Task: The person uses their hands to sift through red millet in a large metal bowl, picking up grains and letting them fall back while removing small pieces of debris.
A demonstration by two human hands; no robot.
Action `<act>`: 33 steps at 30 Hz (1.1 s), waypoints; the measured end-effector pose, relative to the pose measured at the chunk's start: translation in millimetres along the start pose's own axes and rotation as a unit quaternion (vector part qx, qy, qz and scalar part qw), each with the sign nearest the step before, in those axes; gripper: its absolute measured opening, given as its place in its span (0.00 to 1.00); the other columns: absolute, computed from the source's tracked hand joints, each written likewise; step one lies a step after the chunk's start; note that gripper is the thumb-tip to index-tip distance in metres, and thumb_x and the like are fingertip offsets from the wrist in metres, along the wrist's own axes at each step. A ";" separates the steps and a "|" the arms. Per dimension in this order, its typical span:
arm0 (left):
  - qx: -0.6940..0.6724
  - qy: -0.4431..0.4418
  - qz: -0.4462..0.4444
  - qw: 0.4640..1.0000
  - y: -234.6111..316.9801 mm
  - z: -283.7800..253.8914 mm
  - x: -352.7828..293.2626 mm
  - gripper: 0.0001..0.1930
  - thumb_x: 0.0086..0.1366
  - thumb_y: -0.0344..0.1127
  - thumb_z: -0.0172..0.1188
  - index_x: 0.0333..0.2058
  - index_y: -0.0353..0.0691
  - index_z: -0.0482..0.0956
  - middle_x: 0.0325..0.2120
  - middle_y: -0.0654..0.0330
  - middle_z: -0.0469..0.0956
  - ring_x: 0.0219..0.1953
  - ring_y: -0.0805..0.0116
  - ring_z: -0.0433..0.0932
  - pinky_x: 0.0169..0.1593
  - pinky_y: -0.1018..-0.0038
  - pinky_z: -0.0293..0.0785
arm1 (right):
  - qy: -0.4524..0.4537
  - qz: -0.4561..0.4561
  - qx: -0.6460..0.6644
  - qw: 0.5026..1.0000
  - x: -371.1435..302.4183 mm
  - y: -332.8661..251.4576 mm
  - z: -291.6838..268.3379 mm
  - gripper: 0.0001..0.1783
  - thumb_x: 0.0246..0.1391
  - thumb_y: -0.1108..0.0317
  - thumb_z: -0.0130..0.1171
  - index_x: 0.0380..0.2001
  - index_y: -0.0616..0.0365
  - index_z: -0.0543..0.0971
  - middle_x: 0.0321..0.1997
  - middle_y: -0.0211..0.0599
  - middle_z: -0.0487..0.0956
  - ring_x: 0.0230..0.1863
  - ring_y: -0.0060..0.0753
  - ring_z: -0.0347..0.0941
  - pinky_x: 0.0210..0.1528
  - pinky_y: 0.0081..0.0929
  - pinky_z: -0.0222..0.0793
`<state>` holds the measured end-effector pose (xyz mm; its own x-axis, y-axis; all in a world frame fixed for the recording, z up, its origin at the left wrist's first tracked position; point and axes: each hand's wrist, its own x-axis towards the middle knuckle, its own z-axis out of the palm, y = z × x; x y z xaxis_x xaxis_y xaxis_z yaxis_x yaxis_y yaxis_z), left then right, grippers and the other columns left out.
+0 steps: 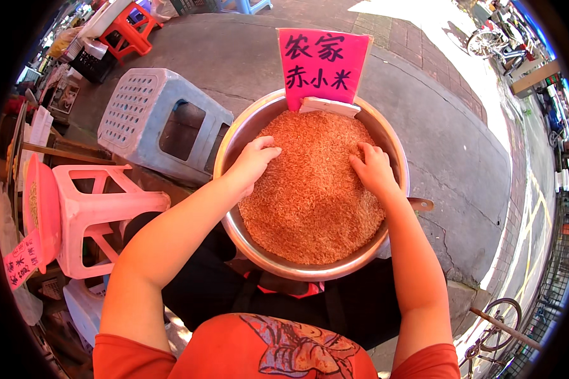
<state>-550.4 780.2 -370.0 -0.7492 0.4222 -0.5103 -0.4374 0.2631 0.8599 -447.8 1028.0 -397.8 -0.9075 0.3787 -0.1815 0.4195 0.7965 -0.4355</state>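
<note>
A wide metal basin (396, 145) holds a heaped mound of reddish-brown grain (310, 196). On the left of the mound lies my left hand (255, 164), its fingers a little bent and apart, touching the grain near the rim. Opposite it, my right hand (374, 168) rests on the right side of the heap, thumb and forefinger parted. I see nothing held in either hand; the undersides of both are hidden. A bright pink handwritten sign (322, 63) stands upright at the basin's far edge, with a white block (330, 107) at its foot.
Left of the basin are a grey-blue plastic stool (139, 120) and a pink stool (85, 205) beside a pink tray (44, 196) of grain. A red stool (134, 35) stands farther back. A brown handle (422, 204) juts from the basin's right. Bicycles (487, 43) line the right.
</note>
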 end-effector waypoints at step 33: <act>-0.067 -0.054 0.051 0.995 10.7 -2.8 -7.8 0.16 0.53 0.21 0.59 0.42 0.37 0.72 0.27 0.68 0.69 0.27 0.79 0.68 0.33 0.83 0.66 | -0.002 -0.440 -0.018 0.898 -71.9 -93.1 -5.5 0.01 0.38 0.68 0.58 0.19 0.46 0.77 0.30 0.30 0.67 0.41 0.35 0.63 0.44 0.34 0.59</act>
<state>-550.7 777.3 -356.8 -0.7385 0.5330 -0.4129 -0.4296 0.1000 0.8975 -421.5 929.2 -339.3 -0.8879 -0.4065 0.2156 -0.4598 0.8014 -0.3826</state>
